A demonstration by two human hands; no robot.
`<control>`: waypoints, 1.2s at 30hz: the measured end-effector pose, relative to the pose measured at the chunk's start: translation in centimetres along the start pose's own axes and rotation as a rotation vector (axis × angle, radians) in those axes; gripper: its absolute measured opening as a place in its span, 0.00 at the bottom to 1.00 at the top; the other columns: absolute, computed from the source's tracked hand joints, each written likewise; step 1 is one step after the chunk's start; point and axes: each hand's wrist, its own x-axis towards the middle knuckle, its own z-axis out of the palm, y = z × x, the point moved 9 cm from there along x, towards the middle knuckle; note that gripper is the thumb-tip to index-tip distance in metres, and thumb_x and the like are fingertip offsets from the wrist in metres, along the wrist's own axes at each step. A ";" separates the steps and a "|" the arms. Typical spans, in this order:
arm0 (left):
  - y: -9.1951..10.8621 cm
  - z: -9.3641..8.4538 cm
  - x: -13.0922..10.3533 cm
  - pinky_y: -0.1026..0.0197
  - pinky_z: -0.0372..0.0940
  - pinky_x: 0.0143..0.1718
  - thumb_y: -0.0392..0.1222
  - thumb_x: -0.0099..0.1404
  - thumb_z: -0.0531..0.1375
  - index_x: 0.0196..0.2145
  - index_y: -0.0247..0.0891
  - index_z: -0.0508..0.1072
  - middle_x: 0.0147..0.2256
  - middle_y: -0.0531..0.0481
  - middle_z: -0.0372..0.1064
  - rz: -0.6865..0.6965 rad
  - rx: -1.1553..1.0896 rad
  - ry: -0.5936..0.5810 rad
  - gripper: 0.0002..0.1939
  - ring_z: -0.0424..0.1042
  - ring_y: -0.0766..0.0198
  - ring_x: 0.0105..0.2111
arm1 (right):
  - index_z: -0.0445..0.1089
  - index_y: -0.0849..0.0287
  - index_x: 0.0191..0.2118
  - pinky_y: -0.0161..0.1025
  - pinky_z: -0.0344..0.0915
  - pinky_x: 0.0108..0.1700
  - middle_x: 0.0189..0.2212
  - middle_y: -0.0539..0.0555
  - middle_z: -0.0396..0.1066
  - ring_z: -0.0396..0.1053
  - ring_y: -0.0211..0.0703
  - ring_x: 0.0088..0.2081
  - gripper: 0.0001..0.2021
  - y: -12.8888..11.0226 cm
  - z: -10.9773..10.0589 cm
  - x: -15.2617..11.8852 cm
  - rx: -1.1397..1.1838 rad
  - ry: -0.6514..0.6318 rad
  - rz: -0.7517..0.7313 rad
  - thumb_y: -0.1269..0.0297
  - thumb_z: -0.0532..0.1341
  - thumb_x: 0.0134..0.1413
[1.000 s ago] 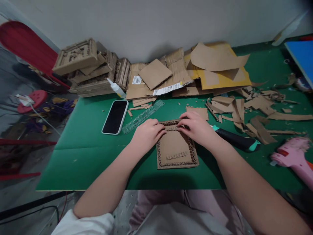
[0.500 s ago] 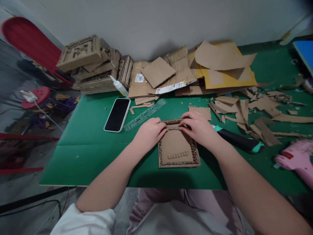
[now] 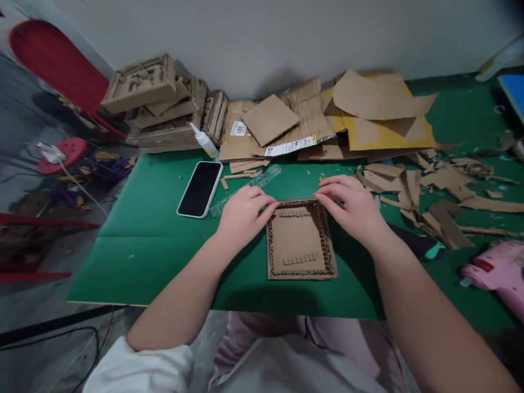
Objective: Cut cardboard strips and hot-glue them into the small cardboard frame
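While the cardboard tray [image 3: 297,236] lies flat on the green tabletop [image 3: 164,270], straight ahead of the person, both hands meet its far corners. At the 11 o'clock corner, the left hand [image 3: 244,215] has its thumb and fingers slightly parted, tips at the rim; at 1 o'clock, the right hand [image 3: 351,207] has its own a little apart. I cannot tell whether either pinches the edge. Inside, one corrugated strip [image 3: 295,214] lies toward 12 o'clock, another [image 3: 301,259] toward 6. Around the tray, a phone [image 3: 200,189] lies at 10 o'clock, cardboard scraps [image 3: 409,188] at 2, a black-and-teal handle [image 3: 421,244] at 3.
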 end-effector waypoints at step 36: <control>1.4 3.5 -0.3 0.58 0.61 0.38 0.43 0.66 0.52 0.36 0.35 0.74 0.33 0.46 0.66 0.069 0.052 -0.178 0.13 0.63 0.60 0.35 | 0.72 0.57 0.33 0.49 0.64 0.43 0.40 0.57 0.68 0.66 0.50 0.43 0.06 -0.5 4.3 -1.0 -0.150 -0.260 -0.064 0.66 0.57 0.54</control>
